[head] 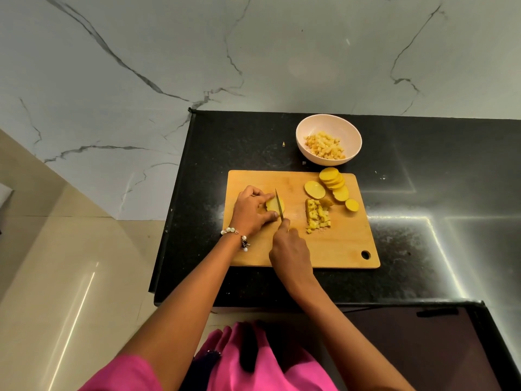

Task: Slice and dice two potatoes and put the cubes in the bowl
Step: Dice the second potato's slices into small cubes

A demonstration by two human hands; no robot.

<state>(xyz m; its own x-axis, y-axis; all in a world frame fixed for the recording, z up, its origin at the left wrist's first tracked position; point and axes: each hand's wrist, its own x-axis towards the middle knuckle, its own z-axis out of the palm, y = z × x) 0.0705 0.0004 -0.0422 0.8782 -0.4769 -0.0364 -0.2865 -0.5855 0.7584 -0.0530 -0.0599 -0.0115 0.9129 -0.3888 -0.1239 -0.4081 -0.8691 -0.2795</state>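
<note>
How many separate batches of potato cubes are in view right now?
2. One batch of cubes is in the bowl behind the cutting board; a second pile lies mid-board, right of the knife. More could be hidden under the hands.

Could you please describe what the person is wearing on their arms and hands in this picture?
Both forearms are bare, with bright pink sleeves showing only near the shoulders. The left wrist carries a bracelet of white pearl-like beads with a small dark dangling charm. The left hand and right hand wear no gloves, and no rings are discernible.
</note>
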